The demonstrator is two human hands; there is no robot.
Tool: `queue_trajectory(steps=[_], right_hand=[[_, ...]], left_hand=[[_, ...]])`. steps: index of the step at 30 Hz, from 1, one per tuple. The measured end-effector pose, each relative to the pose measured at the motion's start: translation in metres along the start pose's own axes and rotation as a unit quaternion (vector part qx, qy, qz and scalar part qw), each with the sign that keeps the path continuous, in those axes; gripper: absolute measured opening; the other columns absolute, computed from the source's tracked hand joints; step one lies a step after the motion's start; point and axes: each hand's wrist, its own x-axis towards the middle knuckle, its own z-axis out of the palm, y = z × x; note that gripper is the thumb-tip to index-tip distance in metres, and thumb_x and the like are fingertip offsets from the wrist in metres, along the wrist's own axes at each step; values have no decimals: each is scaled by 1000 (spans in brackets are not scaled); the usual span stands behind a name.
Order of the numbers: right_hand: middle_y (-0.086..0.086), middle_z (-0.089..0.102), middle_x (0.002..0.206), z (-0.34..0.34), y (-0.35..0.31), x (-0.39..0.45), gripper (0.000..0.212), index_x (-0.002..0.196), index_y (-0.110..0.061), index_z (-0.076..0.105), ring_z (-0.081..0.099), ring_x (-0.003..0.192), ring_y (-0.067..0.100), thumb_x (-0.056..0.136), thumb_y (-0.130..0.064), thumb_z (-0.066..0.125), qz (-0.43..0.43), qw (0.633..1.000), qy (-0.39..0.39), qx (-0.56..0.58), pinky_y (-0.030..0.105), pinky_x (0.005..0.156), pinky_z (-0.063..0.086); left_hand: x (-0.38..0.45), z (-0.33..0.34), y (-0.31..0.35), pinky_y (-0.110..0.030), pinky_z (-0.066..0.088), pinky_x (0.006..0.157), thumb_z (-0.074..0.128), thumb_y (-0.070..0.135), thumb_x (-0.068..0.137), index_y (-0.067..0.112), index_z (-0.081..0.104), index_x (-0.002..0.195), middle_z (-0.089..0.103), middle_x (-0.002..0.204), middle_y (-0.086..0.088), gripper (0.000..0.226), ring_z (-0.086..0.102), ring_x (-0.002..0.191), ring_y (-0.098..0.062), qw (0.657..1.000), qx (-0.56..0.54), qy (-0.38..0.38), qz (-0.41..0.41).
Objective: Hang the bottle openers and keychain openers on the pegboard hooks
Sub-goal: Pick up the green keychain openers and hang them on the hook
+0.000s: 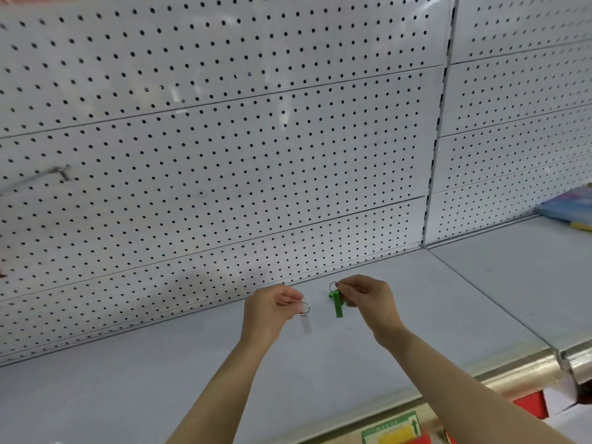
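My left hand [272, 307] pinches the ring of a silver keychain opener [306, 320], which hangs blurred just above the shelf. My right hand [368, 298] pinches the ring of a green keychain opener [337, 304] that dangles below my fingers. The two hands are close together over the white shelf [160, 379], near the foot of the white pegboard [224, 139]. One metal hook [35, 179] sticks out of the pegboard at the far left, bare and blurred.
A vertical slotted post [437, 139] splits the pegboard from a second panel on the right. Coloured flat packages [570, 208] lie on the right-hand shelf. Along the shelf's front edge runs a metal rail [512, 366] with a green and yellow label [394, 429].
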Motion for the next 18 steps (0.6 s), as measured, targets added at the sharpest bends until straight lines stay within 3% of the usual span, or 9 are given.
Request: queue_trajectory(steps=[5, 11, 18], right_hand=[[3, 73, 70, 14, -33, -37, 7, 82, -5, 74, 67, 61, 10, 86, -6, 69, -27, 999, -18, 9, 38, 74, 56], [7, 74, 77, 29, -69, -94, 8, 83, -5, 73, 69, 66, 13, 87, -8, 67, -65, 997, -30, 21, 37, 73, 57], [8, 73, 76, 48, -107, -171, 9, 84, -4, 73, 69, 67, 15, 89, -8, 66, -96, 993, -47, 45, 37, 71, 57]], left_hand=[[-25, -26, 25, -29, 61, 71, 85, 7, 72, 13, 78, 83, 77, 77, -4, 14, 74, 76, -18, 994, -99, 39, 5], [-77, -54, 51, -26, 60, 71, 78, -2, 78, 6, 77, 88, 77, 83, -12, 13, 74, 82, -24, 981, -177, 78, 24], [-153, -95, 74, -25, 59, 69, 75, 0, 82, 8, 75, 89, 77, 83, -8, 11, 74, 82, -19, 969, -203, 126, 57]])
